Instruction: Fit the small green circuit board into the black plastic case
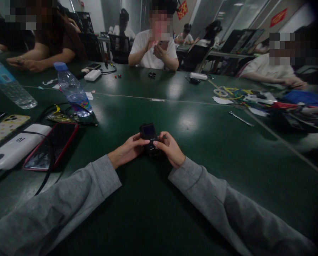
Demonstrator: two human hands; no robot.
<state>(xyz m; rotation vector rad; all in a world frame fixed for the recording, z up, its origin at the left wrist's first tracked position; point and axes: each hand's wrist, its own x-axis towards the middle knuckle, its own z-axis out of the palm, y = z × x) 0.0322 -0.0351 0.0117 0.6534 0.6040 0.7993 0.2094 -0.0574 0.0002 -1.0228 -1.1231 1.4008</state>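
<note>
Between my hands is a small black handheld device [149, 131] with a dark screen on top and buttons below it. My left hand [130, 147] grips its left side, the thumb lying on the button area. From the right, my right hand [171, 148] holds the other side, its thumb also over the buttons and the index finger bent beside the edge. The fingers under the device are partly hidden. Below it is the dark green tabletop [148, 199]. Grey sleeves cover both my forearms.
Left of me lie a red-edged phone [52, 146], a white power bank [20, 145] with a cable, and a patterned phone case [8, 128]. Two water bottles, one nearer [73, 90], stand beyond. A wrench [241, 119] and tangled cables [233, 94] lie right. Several people sit around.
</note>
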